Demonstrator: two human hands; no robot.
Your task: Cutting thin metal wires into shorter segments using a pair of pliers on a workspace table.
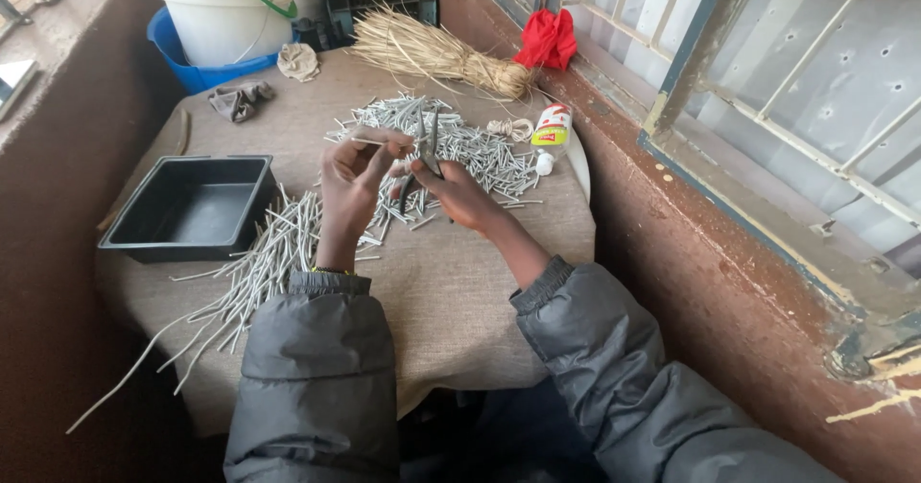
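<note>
Looking down from the head camera, we see our left hand (pixel 353 178) raised over the cloth-covered surface (pixel 451 291), its fingers pinched shut on a thin grey stick (pixel 367 141) near the fingertips. Our right hand (pixel 459 195) sits just beside it, its grip closed around the handles of a pair of pliers (pixel 425 147), whose dark jaws point up and away from us, close to the stick's end. Behind both hands lies a heap of short cut grey pieces (pixel 460 142), and to the left of our left wrist a looser pile of long grey sticks (pixel 264 262) fans toward the surface edge. A black rectangular tray (pixel 192 205) rests at the left, touching that pile. Farther back we make out a bundle of straw (pixel 436 53), a red cloth (pixel 547 38) on the ledge, a small glue bottle (pixel 551 136) lying on its side, and a white bucket (pixel 225 8) standing in a blue tub (pixel 177 61).
</note>
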